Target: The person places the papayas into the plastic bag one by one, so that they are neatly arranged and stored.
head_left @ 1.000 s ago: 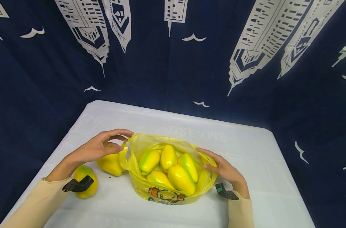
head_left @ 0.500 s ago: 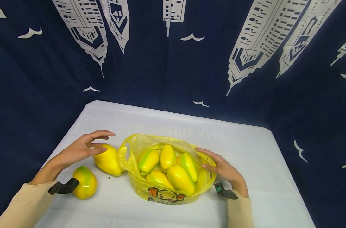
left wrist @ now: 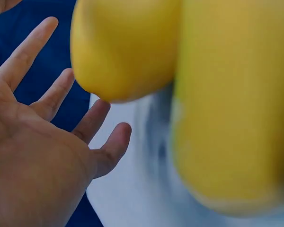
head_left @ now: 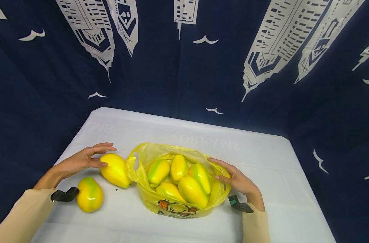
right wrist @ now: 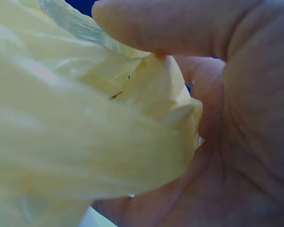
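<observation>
A thin yellow plastic bag with a printed picture on its front stands open at mid-table, with several yellow-green mangoes inside. My right hand holds its right rim, the thumb over the edge and the fingers outside. Left of the bag, a mango lies touching or very near its left handle. My left hand is at that mango's left side, fingers spread and loosely bent, not closed round it. Another mango lies nearer, beside the left wrist; it looms blurred in the left wrist view.
A white cloth covers the table. Behind it and at the sides hangs a dark blue curtain printed with white buildings and birds. Black straps sit at the wrists, over beige sleeves.
My left hand has drawn away from the bag's left handle, moving left and slightly down to the loose mango. The right hand stays on the rim, and the bag and mangoes have not moved.
</observation>
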`<act>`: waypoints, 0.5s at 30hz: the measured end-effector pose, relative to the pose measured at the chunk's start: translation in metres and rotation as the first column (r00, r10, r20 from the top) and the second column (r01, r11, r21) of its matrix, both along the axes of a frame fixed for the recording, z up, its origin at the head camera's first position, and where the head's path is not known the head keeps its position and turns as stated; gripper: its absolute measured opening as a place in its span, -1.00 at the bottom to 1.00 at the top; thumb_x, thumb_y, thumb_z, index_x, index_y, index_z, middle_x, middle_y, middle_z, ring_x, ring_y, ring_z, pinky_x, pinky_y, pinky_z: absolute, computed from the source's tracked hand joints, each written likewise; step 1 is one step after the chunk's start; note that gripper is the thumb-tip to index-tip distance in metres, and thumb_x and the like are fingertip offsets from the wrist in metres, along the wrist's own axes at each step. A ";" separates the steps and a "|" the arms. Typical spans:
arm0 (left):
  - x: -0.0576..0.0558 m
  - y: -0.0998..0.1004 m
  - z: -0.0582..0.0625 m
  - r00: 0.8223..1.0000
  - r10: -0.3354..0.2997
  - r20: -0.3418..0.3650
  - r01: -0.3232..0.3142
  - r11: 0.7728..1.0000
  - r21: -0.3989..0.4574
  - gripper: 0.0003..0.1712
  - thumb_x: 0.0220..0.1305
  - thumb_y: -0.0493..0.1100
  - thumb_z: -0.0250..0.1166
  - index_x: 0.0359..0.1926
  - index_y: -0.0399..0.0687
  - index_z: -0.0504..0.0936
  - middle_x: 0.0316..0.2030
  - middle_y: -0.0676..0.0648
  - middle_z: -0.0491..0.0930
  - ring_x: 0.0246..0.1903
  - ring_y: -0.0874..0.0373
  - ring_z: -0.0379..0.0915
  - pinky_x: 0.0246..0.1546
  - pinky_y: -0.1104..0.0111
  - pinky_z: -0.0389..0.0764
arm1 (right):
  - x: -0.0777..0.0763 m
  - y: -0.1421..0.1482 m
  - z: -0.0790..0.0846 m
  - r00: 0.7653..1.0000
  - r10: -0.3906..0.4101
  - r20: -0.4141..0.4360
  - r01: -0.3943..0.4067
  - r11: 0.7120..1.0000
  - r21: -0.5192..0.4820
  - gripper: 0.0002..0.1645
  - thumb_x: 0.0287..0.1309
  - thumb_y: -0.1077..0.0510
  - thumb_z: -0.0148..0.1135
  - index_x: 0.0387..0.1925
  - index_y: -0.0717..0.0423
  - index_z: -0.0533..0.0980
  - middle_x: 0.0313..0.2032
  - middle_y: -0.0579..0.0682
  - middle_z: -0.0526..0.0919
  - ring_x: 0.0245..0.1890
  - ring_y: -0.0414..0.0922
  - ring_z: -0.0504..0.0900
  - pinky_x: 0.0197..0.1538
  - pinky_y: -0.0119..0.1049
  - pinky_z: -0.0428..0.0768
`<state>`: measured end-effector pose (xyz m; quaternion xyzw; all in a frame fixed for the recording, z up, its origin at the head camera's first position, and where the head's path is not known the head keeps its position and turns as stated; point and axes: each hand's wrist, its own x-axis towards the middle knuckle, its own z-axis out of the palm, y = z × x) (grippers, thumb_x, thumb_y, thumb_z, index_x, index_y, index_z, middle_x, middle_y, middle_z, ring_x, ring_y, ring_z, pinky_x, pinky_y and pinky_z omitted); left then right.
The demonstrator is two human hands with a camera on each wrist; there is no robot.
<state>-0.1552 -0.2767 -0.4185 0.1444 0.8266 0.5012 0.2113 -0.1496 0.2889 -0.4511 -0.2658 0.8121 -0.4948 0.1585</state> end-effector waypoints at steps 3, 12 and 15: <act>-0.003 -0.003 -0.006 0.999 0.002 0.032 -0.002 1.000 0.004 -0.28 0.30 -0.07 0.36 0.43 -0.08 0.36 0.56 -0.23 -0.07 0.46 -0.44 -0.13 0.30 -0.28 0.25 | 0.000 -0.001 0.000 1.000 -0.001 -0.004 0.001 1.000 0.000 -0.29 0.34 0.17 0.24 0.47 -0.13 0.29 0.52 -0.01 0.22 0.42 -0.47 0.17 0.34 -0.59 0.16; -0.005 -0.008 -0.020 0.998 -0.006 0.058 0.005 1.000 0.014 -0.23 0.26 -0.10 0.39 0.46 -0.01 0.33 0.54 -0.27 -0.01 0.39 -0.29 0.01 0.25 -0.14 0.28 | 0.000 -0.002 0.000 1.000 -0.006 -0.009 0.006 1.000 0.008 -0.28 0.33 0.17 0.25 0.47 -0.12 0.29 0.51 -0.01 0.23 0.42 -0.47 0.16 0.34 -0.60 0.14; -0.005 -0.009 -0.024 0.997 -0.010 0.078 0.008 1.000 0.029 -0.22 0.26 -0.10 0.38 0.46 0.00 0.32 0.52 -0.25 0.05 0.38 -0.09 0.06 0.26 0.04 0.31 | 0.000 -0.002 -0.001 1.000 -0.006 -0.011 0.006 1.000 0.013 -0.28 0.33 0.17 0.25 0.47 -0.13 0.29 0.51 -0.01 0.23 0.43 -0.46 0.17 0.35 -0.57 0.15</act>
